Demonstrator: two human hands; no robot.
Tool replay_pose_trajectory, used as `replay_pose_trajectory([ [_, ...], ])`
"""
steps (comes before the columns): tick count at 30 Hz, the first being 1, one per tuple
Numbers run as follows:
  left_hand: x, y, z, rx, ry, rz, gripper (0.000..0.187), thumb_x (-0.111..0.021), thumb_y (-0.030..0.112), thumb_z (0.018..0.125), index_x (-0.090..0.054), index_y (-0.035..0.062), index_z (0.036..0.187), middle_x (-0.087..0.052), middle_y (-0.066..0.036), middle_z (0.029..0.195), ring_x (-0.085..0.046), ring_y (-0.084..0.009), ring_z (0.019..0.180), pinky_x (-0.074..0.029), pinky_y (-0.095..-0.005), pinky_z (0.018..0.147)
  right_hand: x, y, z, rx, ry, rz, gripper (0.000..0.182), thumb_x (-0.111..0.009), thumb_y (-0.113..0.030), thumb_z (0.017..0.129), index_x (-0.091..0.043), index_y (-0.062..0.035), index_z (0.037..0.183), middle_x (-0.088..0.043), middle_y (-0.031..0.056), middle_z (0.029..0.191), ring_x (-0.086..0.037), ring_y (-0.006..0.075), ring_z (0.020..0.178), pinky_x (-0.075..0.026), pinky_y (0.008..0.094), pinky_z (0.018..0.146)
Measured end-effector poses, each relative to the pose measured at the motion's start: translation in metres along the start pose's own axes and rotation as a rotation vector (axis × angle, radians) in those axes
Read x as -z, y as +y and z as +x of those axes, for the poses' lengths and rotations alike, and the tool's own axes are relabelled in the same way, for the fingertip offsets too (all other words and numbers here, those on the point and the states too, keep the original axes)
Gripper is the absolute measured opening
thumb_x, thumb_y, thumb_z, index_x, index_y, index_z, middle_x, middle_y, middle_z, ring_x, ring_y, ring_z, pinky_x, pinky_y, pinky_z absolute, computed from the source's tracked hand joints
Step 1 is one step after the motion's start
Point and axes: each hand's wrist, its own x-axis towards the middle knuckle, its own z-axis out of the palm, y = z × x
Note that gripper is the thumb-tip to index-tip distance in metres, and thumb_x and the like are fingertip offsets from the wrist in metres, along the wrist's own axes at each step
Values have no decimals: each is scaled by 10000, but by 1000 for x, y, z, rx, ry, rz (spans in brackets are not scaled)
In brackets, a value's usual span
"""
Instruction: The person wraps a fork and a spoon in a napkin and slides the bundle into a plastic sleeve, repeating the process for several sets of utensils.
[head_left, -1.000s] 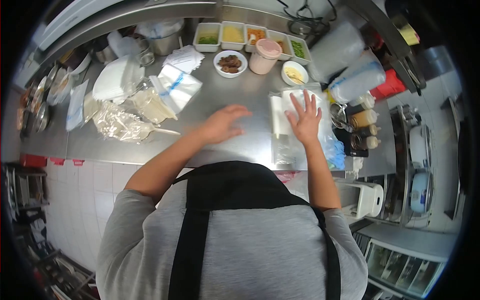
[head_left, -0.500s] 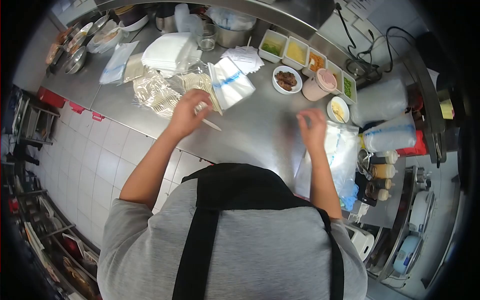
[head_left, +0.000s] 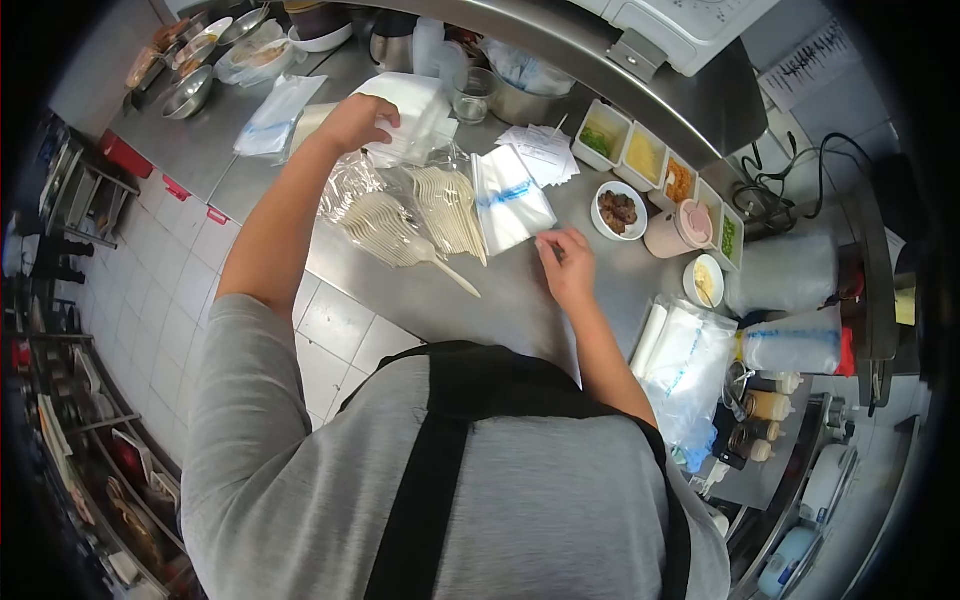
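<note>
In the head view, our left hand [head_left: 360, 122] was at the stack of thin white sheets [head_left: 416, 102], fingers curled over its near-left side; whether they gripped, we could not tell. Our right hand [head_left: 567, 266], fingers loosely bent and apart, hovered just beside a folded white plastic packet with blue print [head_left: 510, 205]. The grey steel counter [head_left: 520, 312] stood above white floor tiles [head_left: 328, 322]. White rectangular tubs [head_left: 590, 157] held green, yellow and orange food [head_left: 642, 157]; a round white bowl [head_left: 617, 237] held brown pieces [head_left: 617, 210].

- Steel counter [head_left: 510, 315], shiny, soft glare
- Metal overhead shelf [head_left: 580, 68] slanting above counter's back edge
- Pale tiled floor [head_left: 195, 265], left, dark grout lines, light patches
- Loaded racks [head_left: 88, 427] along left, dim
- Light wall [head_left: 868, 150] upper right; paper sheet [head_left: 810, 62] on it, writing unreadable
</note>
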Motion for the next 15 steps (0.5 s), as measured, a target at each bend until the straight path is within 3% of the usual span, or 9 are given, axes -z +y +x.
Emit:
replay_pose_trajectory([
  [6, -2, -21, 11, 76, -85, -246, 208, -766, 53, 717, -700, 12, 910, -711, -87, 1017, -666, -176, 857, -516, -291, 804, 16, 2, -32, -173, 23, 83, 73, -679, -85, 797, -697, -54, 860, -628, 97, 807, -593, 246, 772, -474, 329, 690],
  [11, -6, -31, 12, 96, -100, -330, 166, -744, 20, 732, -699, -10, 890, -710, -96, 1032, -670, -161, 881, -517, -283, 823, 21, 1, -52, -212, 20, 51, 73, -675, -75, 799, -699, -59, 866, -635, 97, 816, -593, 243, 777, -473, 325, 704],
  [14, -7, -31, 11, 99, -101, -341, 163, -736, 5, 733, -700, -9, 891, -706, -100, 1047, -666, -157, 896, -514, -284, 828, 20, 10, -58, -132, 13, 18, 90, -673, -76, 835, -696, -37, 913, -608, 85, 845, -585, 160, 714, -475, 265, 642],
  [15, -5, -27, 10, 92, -103, -337, 164, -733, 1, 733, -700, -9, 893, -705, -102, 1051, -664, -155, 900, -513, -284, 829, 20, 8, -59, -147, 20, 16, 87, -676, -82, 822, -697, -46, 898, -618, 90, 841, -586, 195, 743, -473, 292, 678],
])
